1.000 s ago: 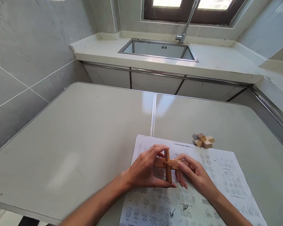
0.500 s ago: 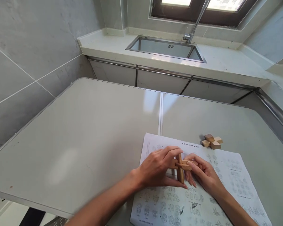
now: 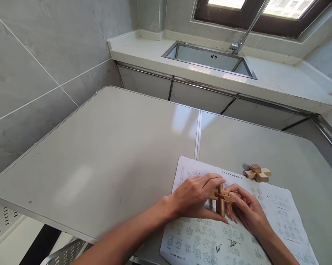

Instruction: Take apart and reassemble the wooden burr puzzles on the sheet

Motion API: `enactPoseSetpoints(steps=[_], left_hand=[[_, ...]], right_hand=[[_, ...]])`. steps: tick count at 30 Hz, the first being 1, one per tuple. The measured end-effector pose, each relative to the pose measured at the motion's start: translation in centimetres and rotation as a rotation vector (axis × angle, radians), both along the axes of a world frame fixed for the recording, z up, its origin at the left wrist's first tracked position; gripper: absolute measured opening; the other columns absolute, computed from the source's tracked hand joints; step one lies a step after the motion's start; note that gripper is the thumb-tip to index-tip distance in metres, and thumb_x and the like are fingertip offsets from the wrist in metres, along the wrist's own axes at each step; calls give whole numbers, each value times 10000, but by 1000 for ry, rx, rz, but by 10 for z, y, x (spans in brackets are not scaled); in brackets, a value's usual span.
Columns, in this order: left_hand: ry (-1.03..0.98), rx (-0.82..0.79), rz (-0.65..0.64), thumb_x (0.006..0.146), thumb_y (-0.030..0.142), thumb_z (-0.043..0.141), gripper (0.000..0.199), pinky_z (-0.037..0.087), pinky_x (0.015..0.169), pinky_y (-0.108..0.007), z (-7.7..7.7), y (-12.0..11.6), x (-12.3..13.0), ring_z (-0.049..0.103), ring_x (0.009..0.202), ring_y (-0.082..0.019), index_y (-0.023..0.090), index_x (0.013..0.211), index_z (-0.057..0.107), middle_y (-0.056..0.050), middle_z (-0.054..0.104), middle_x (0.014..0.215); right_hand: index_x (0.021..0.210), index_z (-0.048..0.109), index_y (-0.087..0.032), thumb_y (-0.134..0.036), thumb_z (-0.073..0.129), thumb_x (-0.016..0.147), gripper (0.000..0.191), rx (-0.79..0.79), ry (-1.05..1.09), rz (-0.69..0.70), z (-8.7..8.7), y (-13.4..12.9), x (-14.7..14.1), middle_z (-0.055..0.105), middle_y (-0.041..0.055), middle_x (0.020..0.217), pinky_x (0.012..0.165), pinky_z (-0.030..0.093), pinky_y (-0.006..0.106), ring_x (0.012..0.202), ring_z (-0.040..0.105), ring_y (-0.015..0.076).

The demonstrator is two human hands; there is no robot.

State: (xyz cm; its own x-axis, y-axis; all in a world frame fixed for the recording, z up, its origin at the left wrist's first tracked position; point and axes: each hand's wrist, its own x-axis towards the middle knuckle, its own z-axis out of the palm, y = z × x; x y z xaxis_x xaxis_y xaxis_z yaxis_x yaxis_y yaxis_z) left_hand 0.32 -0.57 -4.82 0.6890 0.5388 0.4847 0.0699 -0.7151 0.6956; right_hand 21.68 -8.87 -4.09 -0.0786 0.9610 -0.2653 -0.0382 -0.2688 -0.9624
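A wooden interlocking puzzle (image 3: 220,200), made of crossed light-brown bars, is held just above a printed paper sheet (image 3: 207,239). My left hand (image 3: 200,195) grips it from the left, with fingers on the top end of the upright bar and the thumb at its bottom end. My right hand (image 3: 245,206) pinches the bars that point right between thumb and fingers. Part of the puzzle is hidden behind the left fingers. The sheet shows rows of small line drawings and lies beneath both hands.
Beyond the sheet's far right edge sits a second wooden puzzle (image 3: 258,173), star-shaped. The pale table (image 3: 99,154) has a seam down its middle. Behind it runs a white counter (image 3: 138,49) with a sink (image 3: 207,60) and a faucet (image 3: 237,46).
The whole view has shifted, so the scene appears farther right. Both hands keep their hold on the puzzle, with little visible change in its parts.
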Motion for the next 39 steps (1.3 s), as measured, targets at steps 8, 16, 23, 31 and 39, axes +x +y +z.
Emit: enactPoseSetpoints(steps=[8, 16, 23, 31, 39], left_hand=[[-4, 59, -3, 899, 707, 681, 815, 594, 1036, -418, -6, 0, 2, 701, 1249, -305, 136, 1427, 435, -189, 685, 1378], [1, 58, -4, 909, 685, 681, 787, 594, 1017, -415, -4, 0, 1, 707, 1242, -310, 161, 1435, 420, -188, 686, 1382], [-1, 45, 5, 885, 632, 740, 791, 588, 1048, -424, -1, 1, 0, 701, 1260, -308, 162, 1432, 415, -190, 679, 1390], [45, -95, 13, 815, 554, 837, 806, 610, 946, -394, 10, 3, -7, 739, 1136, -297, 228, 1420, 416, -151, 679, 1363], [69, -285, 12, 749, 504, 903, 902, 603, 895, -372, 17, 8, -9, 751, 965, -239, 285, 1463, 397, -81, 708, 1249]], right_hand=[[1011, 635, -205, -529, 634, 1023, 324, 3, -20, -29, -5, -2, 1, 665, 0, 580, 437, 392, 262, 385, 503, 134], [1019, 638, -212, -493, 620, 1043, 283, -8, 7, -35, -6, -4, 1, 658, -9, 577, 454, 364, 248, 401, 504, 127], [1001, 635, -202, -516, 628, 1032, 316, -4, -5, -27, -6, -2, 0, 653, 1, 568, 441, 387, 250, 405, 502, 127], [1020, 628, -196, -535, 609, 1045, 341, 31, 6, 75, -7, 5, 5, 672, 4, 585, 440, 417, 249, 407, 527, 127], [1058, 646, -198, -546, 586, 1054, 353, 30, 26, 87, 5, 10, 1, 682, 7, 634, 484, 445, 273, 446, 553, 140]])
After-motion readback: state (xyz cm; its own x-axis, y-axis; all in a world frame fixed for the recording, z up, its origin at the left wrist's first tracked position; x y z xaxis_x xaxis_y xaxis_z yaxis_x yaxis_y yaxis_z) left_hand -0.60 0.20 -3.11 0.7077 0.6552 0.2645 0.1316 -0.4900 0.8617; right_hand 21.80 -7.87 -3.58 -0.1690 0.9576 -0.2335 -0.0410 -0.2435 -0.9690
